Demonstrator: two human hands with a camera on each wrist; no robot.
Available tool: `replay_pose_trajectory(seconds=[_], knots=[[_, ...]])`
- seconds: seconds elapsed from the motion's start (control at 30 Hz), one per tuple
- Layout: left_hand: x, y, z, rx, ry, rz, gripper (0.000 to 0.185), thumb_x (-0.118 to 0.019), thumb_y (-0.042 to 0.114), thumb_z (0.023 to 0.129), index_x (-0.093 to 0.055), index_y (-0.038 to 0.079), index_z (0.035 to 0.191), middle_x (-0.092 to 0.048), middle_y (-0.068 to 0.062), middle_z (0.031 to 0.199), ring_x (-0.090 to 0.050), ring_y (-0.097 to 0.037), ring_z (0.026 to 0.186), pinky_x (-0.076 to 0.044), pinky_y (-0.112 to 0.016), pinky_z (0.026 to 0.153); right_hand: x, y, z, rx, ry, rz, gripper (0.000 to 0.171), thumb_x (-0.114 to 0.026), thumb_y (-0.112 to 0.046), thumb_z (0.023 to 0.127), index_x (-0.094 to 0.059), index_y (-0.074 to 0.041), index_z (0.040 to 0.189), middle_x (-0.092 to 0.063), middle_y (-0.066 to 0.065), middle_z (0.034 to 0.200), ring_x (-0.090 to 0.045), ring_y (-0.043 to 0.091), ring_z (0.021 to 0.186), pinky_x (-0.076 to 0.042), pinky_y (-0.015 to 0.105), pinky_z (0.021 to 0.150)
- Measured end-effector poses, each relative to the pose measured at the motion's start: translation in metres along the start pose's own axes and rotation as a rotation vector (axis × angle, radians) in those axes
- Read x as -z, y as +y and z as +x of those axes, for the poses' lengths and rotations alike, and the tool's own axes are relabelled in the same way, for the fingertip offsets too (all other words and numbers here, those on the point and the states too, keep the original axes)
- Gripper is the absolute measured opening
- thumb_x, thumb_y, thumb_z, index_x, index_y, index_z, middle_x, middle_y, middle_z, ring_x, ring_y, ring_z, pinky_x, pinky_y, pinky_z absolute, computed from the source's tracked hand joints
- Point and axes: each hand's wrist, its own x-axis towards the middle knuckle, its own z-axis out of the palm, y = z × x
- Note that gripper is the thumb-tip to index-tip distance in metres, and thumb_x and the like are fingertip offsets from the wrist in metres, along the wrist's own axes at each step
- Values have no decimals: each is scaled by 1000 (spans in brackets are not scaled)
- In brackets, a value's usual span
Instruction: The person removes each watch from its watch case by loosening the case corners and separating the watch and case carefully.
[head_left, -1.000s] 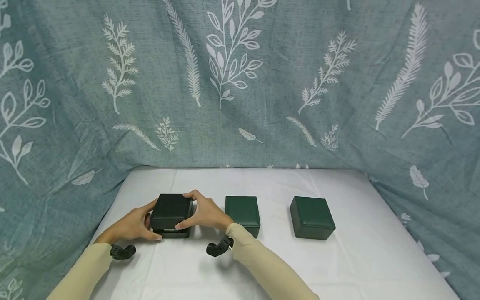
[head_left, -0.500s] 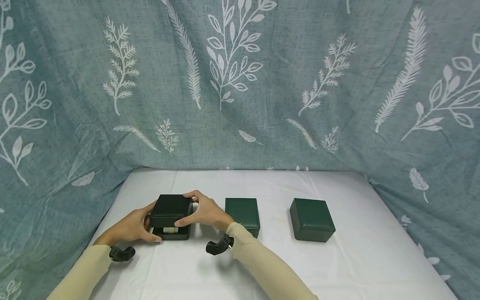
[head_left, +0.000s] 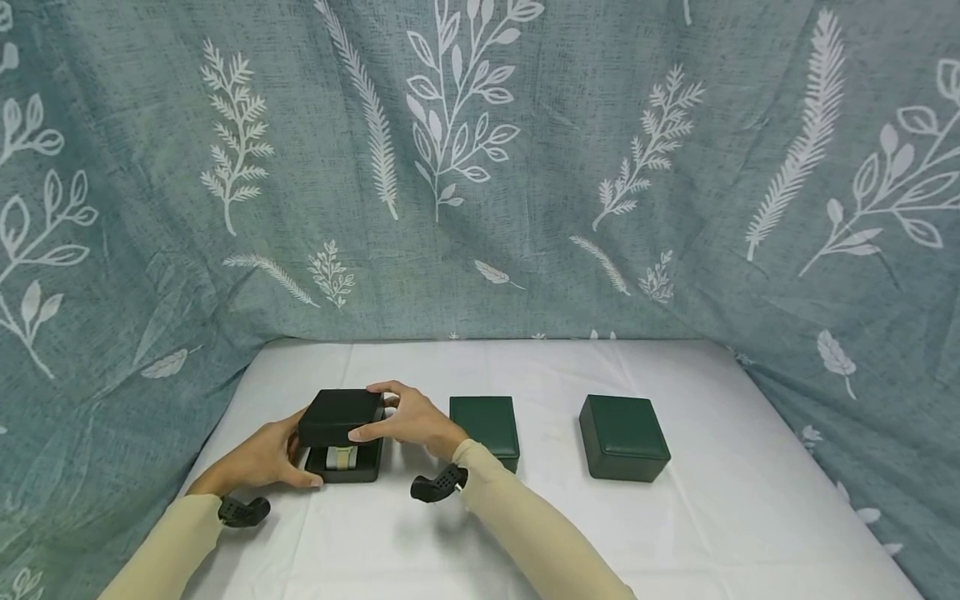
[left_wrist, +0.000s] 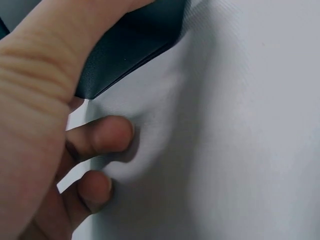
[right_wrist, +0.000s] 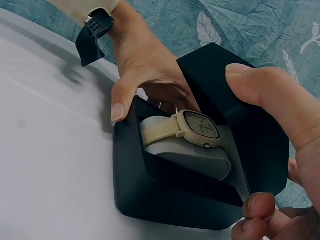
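Black box (head_left: pixel 343 465) base is pinned by the left hand (head_left: pixel 262 457); right hand (head_left: pixel 408 421) grips its matte lid (head_left: pixel 340 417), raised. Inside sits a cream square-faced watch (right_wrist: pixel 197 127) on a grey cushion (right_wrist: pixel 192 159), no readable branding.

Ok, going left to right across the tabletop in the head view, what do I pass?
Left hand → black box with its lid raised → right hand → middle green box → right green box.

We count three boxes: one black box (head_left: pixel 341 439) at lower left, two green boxes (head_left: pixel 484 421) (head_left: pixel 624 437) toward centre and right. One watch (right_wrist: pixel 192 127) sits inside the black one.
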Motion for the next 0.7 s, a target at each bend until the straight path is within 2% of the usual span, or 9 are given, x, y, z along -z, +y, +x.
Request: replay_pose_trajectory(seconds=[0.1,0.2,0.3,0.33,0.4,0.5,0.6,0.7], knots=[[0,-1,1,5,11,29,125,-97,46,66,-28,8,163,-53,0,87,-51,-17,81,-39,-35,75,1,-1,0,-5,-5,35,72,-93,-44,74,-60,-42,139,-52,-1,148,-48,23,138,-46,48,102],[0,-1,1,25,8,25,121,-97,46,67,-33,4,160,-56,-2,94,-52,-21,85,-40,-36,75,2,-1,0,-10,-13,71,73,-92,-44,75,-60,-40,140,-52,0,148,-50,19,134,-49,46,96],[0,-2,1,46,4,9,115,-97,43,67,-37,1,156,-59,-5,101,-53,-22,88,-42,-36,76,3,-2,0,-19,-15,100,71,-92,-45,75,-61,-40,139,-54,3,146,-58,16,114,-50,42,79],[0,-2,0,52,5,5,115,-97,43,67,-38,1,156,-61,-5,106,-52,-23,90,-42,-36,78,3,-2,0,-21,-15,105,70,-91,-45,75,-61,-41,139,-54,4,145,-58,15,102,-48,41,73],[-1,-2,0,59,3,0,114,-97,43,67,-38,0,155,-61,-6,107,-52,-24,91,-42,-37,78,3,-2,0,-24,-12,114,68,-91,-46,76,-62,-42,137,-56,6,143,-53,14,79,-41,41,65],[-1,-2,0,60,1,-2,115,-97,42,68,-36,0,156,-61,-6,104,-53,-23,89,-43,-37,77,3,-3,0,-22,-10,121,65,-90,-48,76,-62,-44,135,-58,6,139,-41,14,63,-36,41,63],[0,-2,0,55,1,-6,113,-97,41,68,-38,1,155,-58,-6,93,-52,-23,83,-43,-36,71,4,-2,1,-18,-5,121,66,-89,-51,77,-61,-45,136,-61,5,133,-34,15,55,-37,40,64],[0,-1,1,53,12,-4,106,-98,41,67,-43,3,150,-58,-6,89,-53,-22,80,-44,-35,67,4,-2,2,-23,0,129,67,-88,-53,77,-61,-45,137,-66,3,124,-27,15,52,-35,41,63]])
